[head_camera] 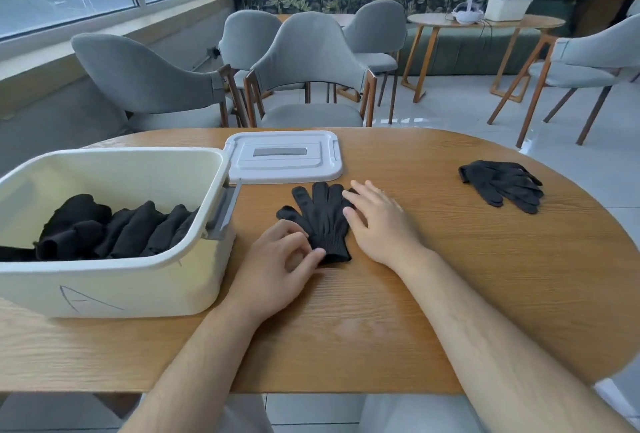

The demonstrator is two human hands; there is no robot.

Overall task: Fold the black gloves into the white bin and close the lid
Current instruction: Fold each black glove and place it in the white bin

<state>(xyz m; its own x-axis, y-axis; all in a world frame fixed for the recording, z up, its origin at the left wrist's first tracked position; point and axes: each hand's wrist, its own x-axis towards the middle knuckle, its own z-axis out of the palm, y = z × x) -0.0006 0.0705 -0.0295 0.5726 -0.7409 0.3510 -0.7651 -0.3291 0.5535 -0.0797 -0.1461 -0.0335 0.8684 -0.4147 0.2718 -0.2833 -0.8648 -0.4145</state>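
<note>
The glove (320, 218) is pinched at its cuff by the left hand (277, 270) and pressed beyond under the flat right hand (377, 221). Judged light, limp; cuff hold advised.

Bin (138, 280): left end cut by frame edge; its near wall hides lower parts of folded gloves (121, 231). Bin corner hides lid (284, 155) left corner. Right grip (377, 221) covers glove (322, 214) right side; left grip (277, 270) covers cuff corner.
</note>
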